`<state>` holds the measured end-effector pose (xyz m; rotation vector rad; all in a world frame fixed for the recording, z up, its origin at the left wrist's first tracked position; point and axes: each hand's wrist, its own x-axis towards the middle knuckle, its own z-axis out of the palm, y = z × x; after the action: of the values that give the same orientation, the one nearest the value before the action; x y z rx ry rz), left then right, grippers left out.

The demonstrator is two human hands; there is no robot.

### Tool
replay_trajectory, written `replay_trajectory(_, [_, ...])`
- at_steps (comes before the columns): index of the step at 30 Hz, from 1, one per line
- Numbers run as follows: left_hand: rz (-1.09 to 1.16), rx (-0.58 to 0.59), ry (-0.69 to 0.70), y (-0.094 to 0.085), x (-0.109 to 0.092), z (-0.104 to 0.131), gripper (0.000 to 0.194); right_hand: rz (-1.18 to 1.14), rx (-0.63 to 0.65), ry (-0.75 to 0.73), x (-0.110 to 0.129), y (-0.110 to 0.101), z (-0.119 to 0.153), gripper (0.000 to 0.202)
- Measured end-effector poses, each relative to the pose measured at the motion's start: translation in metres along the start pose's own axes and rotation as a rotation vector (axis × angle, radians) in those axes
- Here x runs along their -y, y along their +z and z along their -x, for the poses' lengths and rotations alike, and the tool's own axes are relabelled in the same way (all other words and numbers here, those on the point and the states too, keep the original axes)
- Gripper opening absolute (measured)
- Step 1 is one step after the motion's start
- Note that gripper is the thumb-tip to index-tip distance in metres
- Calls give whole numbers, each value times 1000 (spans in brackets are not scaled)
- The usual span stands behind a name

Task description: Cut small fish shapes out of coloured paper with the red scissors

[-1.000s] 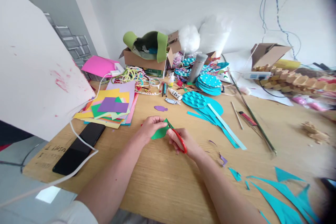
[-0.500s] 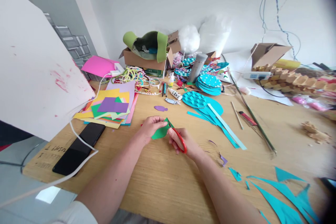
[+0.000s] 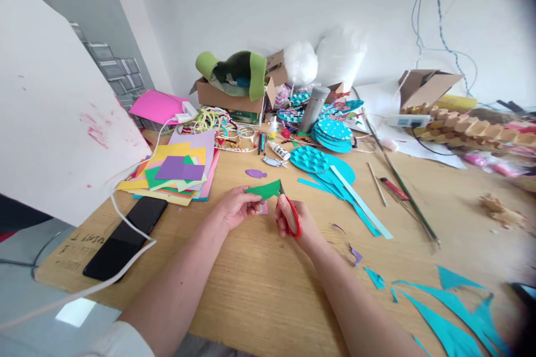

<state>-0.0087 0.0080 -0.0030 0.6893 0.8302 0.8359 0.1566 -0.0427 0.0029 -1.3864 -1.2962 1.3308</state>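
My left hand [image 3: 237,208] pinches a piece of green paper [image 3: 263,191] near its left end, above the table. In my right hand [image 3: 293,219] is a pair of scissors [image 3: 296,222] with red handles, fingers wrapped through the loops. The scissor blades meet the right end of the green paper. Below my left fingertips, a small pinkish piece [image 3: 262,208] shows on the table, partly hidden. Just beyond my hands lie a purple paper cutout [image 3: 255,173] and a white cutout with a dark outline [image 3: 274,162].
A stack of coloured paper [image 3: 167,178] and a black phone [image 3: 125,237] with a white cable are at left. Blue paper discs and strips [image 3: 355,201] lie right of centre. Blue scraps [image 3: 452,312] are at lower right. A glue bottle [image 3: 279,150] and a grey flask [image 3: 315,108] stand farther back.
The green paper has turned to lie more lengthwise, and my left hand has moved slightly left. The scissors have shifted a little right. The pinkish piece has come into view.
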Motion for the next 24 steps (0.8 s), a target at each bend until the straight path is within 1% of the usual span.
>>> replay_trajectory(4, [139, -99, 13, 0, -2, -3, 11, -1, 14, 2, -2, 1, -1, 63])
replay_trajectory(6, [175, -111, 2, 1, -2, -2, 6, 0, 19, -10, -2, 2, 0, 63])
replay_trajectory(7, [178, -93, -9, 2, -1, -1, 6, 1, 17, -16, -2, 2, 0, 63])
replay_trajectory(10, [104, 28, -25, 7, 3, 2, 22, 5, 7, -21, 0, 3, 1, 63])
replay_trajectory(12, [30, 86, -15, 8, 5, 4, 26, -2, 0, -15, 1, 3, 1, 63])
replay_trajectory(16, [2, 119, -14, 7, 7, 4, 23, -15, -3, -3, 1, 4, 1, 63])
replay_trajectory(18, [28, 102, -53, 5, 6, 3, 18, -15, -3, 4, 1, 4, 1, 60])
replay_trajectory(21, [106, 3, -104, 4, 2, 1, 8, -15, -3, 7, 0, 5, 1, 59])
replay_trajectory(23, [184, -65, -91, 5, -1, 0, 4, -13, -1, 2, -1, 5, 1, 60])
replay_trajectory(24, [223, -83, -76, 6, -1, 0, 6, -13, 1, -2, -2, 5, 1, 60])
